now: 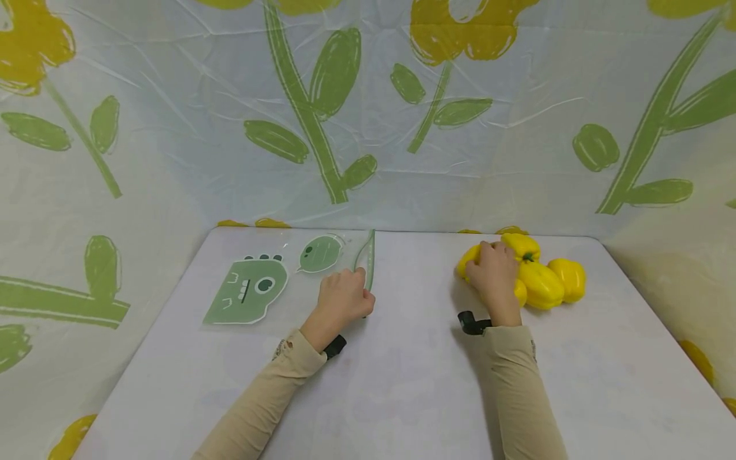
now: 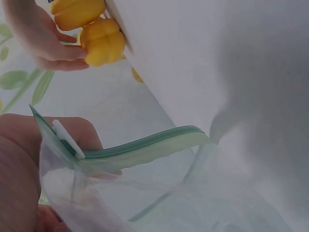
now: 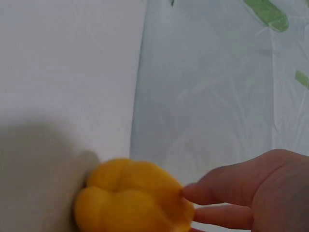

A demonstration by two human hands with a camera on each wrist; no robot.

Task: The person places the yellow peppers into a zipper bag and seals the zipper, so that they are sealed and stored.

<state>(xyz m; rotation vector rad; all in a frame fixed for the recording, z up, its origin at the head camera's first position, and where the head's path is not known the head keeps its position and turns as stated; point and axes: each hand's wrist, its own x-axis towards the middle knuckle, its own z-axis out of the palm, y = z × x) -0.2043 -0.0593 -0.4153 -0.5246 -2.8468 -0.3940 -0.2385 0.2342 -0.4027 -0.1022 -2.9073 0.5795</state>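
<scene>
Beige sleeves (image 1: 259,402), two, over a white tabletop (image 1: 397,390). Left hand (image 1: 343,295): fingers curled, pinching the mouth edge of the bag. Zip-top plastic bag (image 1: 247,292), on the left of the tabletop: clear film, printed with a green one-eyed monster — white outline, white teeth, turned sideways — and a green speech bubble (image 1: 320,253); green closure strip, white slider (image 2: 67,139) beside the fingers, mouth gaping. Right hand (image 1: 496,271): thumb and fingers pinching a yellow bell pepper (image 3: 126,195), glossy, plump and deeply lobed, at the left of the pepper group and well apart from the bag. Other yellow bell peppers (image 1: 540,285): clustered to its right, one showing a green stem (image 1: 527,257). Behind: pale curtain (image 1: 494,172), yellow flowers, green leaves.
</scene>
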